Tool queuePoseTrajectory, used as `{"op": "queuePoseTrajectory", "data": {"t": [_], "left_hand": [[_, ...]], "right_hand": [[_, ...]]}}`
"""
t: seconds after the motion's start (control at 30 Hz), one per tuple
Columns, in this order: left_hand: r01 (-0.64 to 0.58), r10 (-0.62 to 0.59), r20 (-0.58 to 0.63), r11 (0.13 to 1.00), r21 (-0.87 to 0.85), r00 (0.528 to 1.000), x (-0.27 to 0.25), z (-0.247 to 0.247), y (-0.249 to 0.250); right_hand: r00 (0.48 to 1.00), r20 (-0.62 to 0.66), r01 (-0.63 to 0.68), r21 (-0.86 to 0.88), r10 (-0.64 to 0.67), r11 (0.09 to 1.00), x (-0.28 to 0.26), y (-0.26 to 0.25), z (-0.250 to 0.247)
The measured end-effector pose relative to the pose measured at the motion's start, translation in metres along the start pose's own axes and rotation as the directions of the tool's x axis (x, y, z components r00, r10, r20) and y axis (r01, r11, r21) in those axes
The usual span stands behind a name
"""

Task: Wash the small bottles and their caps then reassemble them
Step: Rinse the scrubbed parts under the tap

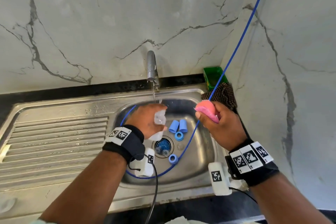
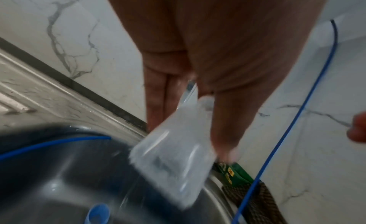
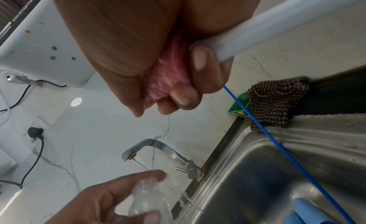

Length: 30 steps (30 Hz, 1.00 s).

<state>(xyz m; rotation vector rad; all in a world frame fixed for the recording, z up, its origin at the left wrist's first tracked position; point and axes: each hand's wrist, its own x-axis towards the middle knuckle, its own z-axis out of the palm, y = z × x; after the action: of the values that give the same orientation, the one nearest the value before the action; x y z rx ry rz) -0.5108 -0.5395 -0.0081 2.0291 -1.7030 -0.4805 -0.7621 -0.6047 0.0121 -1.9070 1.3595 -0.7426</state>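
Observation:
My left hand (image 1: 145, 120) grips a small clear bottle (image 1: 159, 118) and holds it tilted, its upper end at the thin water stream (image 1: 153, 93) from the tap (image 1: 151, 67). The left wrist view shows that bottle (image 2: 174, 157) blurred between thumb and fingers. My right hand (image 1: 216, 122) is curled round a pink sponge (image 1: 208, 110), level with the bottle and apart from it to the right; the sponge (image 3: 168, 80) also shows in the right wrist view. Two tall blue caps (image 1: 178, 126) and two blue ring caps (image 1: 179, 136) lie on the sink floor.
The steel sink (image 1: 200, 162) has a ribbed drainboard (image 1: 54, 142) on its left. A thin blue tube (image 1: 236, 45) runs down from the upper right and loops through the basin. A green box (image 1: 213, 76) and a brown checked cloth (image 1: 224, 94) sit in the back right corner.

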Motion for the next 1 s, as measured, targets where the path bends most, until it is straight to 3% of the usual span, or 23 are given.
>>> {"op": "queuePoseTrajectory", "data": {"t": [0.03,0.1,0.13,0.23,0.33,0.37,0.43,0.47,0.57,0.6,0.7,0.73,0.8,0.83,0.93,1.0], "left_hand": [[-0.007,0.008,-0.034,1.000,0.009,0.999,-0.001,0.003,-0.001],[0.000,-0.012,-0.217,0.998,-0.056,0.976,-0.001,0.001,-0.004],[0.022,-0.033,-0.236,0.998,-0.052,0.971,-0.001,0.003,-0.007],[0.046,-0.044,-0.032,0.997,0.061,0.999,-0.004,0.011,-0.010],[0.081,-0.080,-0.152,0.997,0.000,0.985,-0.006,0.018,-0.009],[0.096,-0.094,-0.135,0.995,0.002,0.986,-0.006,0.021,-0.008],[0.117,-0.118,0.041,0.993,0.019,0.992,-0.007,0.028,-0.009],[0.122,-0.122,0.052,0.993,0.006,0.991,-0.006,0.028,-0.008],[0.146,-0.162,-0.223,0.986,-0.084,0.961,0.000,0.023,-0.005],[0.152,-0.167,-0.226,0.985,-0.080,0.960,0.001,0.023,-0.003],[0.146,-0.145,0.039,0.989,-0.020,0.989,0.003,0.032,-0.005],[0.160,-0.160,0.006,0.986,-0.054,0.987,0.004,0.033,-0.007],[0.210,-0.235,-0.194,0.968,-0.140,0.952,0.006,0.031,-0.010],[0.222,-0.249,-0.197,0.964,-0.149,0.948,0.006,0.032,-0.011],[0.189,-0.186,0.048,0.979,-0.080,0.981,0.002,0.043,-0.013],[0.205,-0.224,-0.109,0.965,-0.161,0.969,0.001,0.040,-0.016]], "right_hand": [[1.000,0.002,0.000,0.010,0.000,1.000,0.002,0.001,-0.001],[1.000,0.000,0.003,0.029,-0.003,1.000,0.006,0.005,-0.001],[1.000,0.001,0.002,0.029,-0.002,1.000,0.007,0.008,-0.001],[1.000,0.003,0.004,0.046,-0.004,0.999,0.011,0.012,-0.003],[1.000,0.003,0.012,0.052,-0.013,0.999,0.017,0.013,-0.004],[1.000,0.001,0.016,0.048,-0.016,0.999,0.020,0.014,-0.004],[1.000,0.007,0.018,0.043,-0.018,0.999,0.024,0.016,-0.005],[1.000,0.011,0.020,0.050,-0.021,0.999,0.027,0.015,-0.005],[0.999,0.020,0.030,0.065,-0.032,0.997,0.034,0.018,-0.005],[0.999,0.029,0.034,0.066,-0.036,0.997,0.036,0.019,-0.003],[0.997,0.055,0.041,0.084,-0.046,0.996,0.041,0.022,0.000],[0.997,0.063,0.041,0.086,-0.046,0.995,0.042,0.021,0.002],[0.996,0.070,0.041,0.095,-0.047,0.995,0.043,0.024,0.005],[0.996,0.078,0.039,0.101,-0.047,0.994,0.042,0.026,0.007],[0.995,0.093,0.035,0.112,-0.046,0.993,0.042,0.028,0.010],[0.995,0.090,0.038,0.107,-0.047,0.994,0.041,0.027,0.010]]}}
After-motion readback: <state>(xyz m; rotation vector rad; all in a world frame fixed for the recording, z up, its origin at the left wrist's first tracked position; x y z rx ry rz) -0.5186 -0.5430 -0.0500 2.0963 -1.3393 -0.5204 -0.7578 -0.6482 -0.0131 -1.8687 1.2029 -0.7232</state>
